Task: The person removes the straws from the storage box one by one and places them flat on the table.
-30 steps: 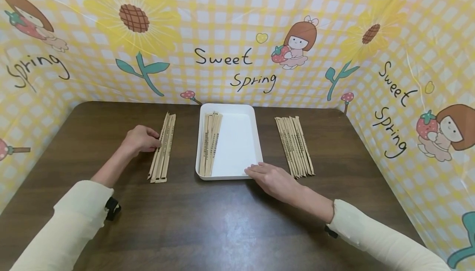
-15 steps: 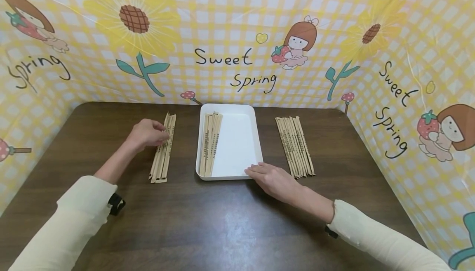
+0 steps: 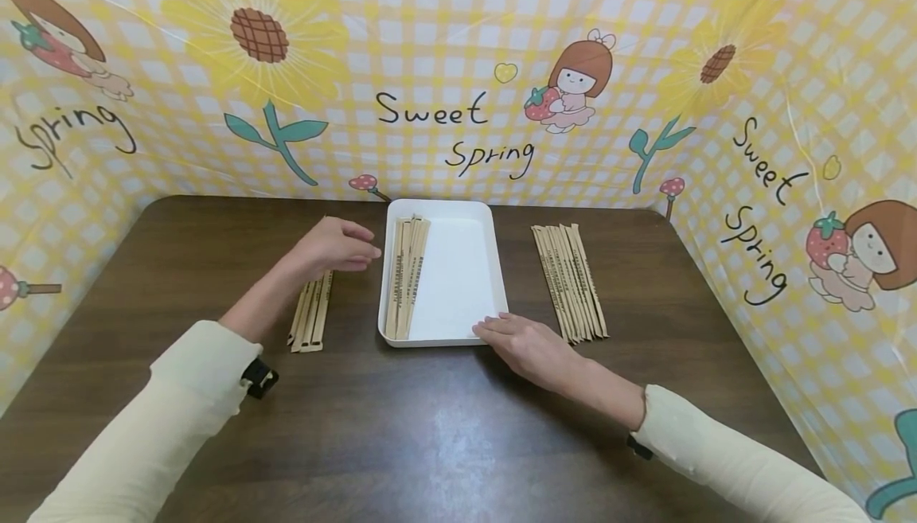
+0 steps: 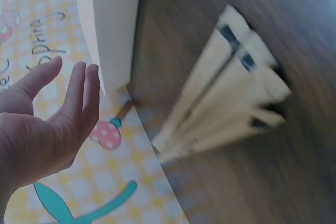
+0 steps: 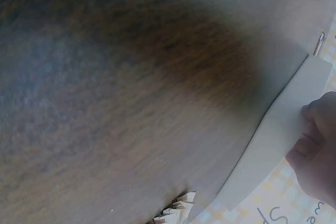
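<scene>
A white tray (image 3: pixel 458 284) stands mid-table with several brown paper-sleeved chopstick packets (image 3: pixel 404 276) along its left side. To its left lies a small pile of like packets (image 3: pixel 310 318), blurred in the left wrist view (image 4: pixel 226 103). My left hand (image 3: pixel 337 246) hovers over that pile's far end, fingers straight and pointing at the tray; its palm (image 4: pixel 47 114) is empty beside the tray wall (image 4: pixel 113 19). My right hand (image 3: pixel 519 344) rests flat at the tray's near right corner, fingertips (image 5: pixel 317 150) touching the rim (image 5: pixel 273 145).
A larger row of packets (image 3: pixel 569 280) lies right of the tray, its ends showing in the right wrist view (image 5: pixel 176 211). The dark wooden table (image 3: pixel 430 435) is walled on three sides by a yellow checked cloth (image 3: pixel 444 69).
My left hand lifted off the left pile and moved right toward the tray, empty. The right hand and the tray have stayed put.
</scene>
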`<action>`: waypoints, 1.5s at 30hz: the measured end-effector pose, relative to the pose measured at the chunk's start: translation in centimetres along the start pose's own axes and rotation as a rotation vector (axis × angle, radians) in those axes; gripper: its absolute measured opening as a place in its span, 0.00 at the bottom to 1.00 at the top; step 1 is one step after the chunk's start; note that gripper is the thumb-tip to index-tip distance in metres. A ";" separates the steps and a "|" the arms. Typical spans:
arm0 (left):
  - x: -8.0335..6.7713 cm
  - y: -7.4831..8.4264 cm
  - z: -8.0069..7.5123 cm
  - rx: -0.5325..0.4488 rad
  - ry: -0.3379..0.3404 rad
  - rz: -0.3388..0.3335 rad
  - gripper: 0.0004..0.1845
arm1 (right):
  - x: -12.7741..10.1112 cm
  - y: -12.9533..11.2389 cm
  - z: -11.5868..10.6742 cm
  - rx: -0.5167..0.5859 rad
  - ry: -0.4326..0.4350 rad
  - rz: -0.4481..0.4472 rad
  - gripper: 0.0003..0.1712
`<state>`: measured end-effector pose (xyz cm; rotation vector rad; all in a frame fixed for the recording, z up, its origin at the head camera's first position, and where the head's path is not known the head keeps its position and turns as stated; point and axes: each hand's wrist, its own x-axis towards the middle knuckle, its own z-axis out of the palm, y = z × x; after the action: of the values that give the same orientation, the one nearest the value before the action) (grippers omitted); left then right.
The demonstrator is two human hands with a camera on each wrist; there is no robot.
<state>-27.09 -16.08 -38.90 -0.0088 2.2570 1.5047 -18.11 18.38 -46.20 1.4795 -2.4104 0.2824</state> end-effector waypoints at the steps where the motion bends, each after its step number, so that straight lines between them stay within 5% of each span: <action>1: 0.1 0.3 0.4 -0.004 -0.001 -0.002 0.29 | 0.0 0.0 0.0 -0.001 0.000 0.000 0.17; 9: 1.2 1.6 2.8 0.026 -0.003 -0.012 0.29 | -0.1 0.0 0.0 -0.001 0.004 0.007 0.17; 36: 3.6 0.8 7.1 0.370 0.096 0.022 0.26 | -0.1 0.2 0.1 0.024 0.009 0.000 0.18; 38: 3.7 0.7 7.3 0.400 0.099 0.041 0.24 | -0.1 0.2 0.1 0.022 0.009 -0.001 0.18; 42: 4.2 0.4 7.7 0.471 0.099 0.097 0.01 | -0.1 0.2 0.1 0.016 0.008 -0.001 0.18; 45: 4.5 0.4 8.1 0.533 0.084 0.132 0.18 | -0.1 0.2 0.1 0.019 0.008 -0.001 0.18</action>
<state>-28.47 -7.81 -42.73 0.2421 2.7020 0.9294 -18.24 18.54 -46.32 1.4844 -2.4075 0.3113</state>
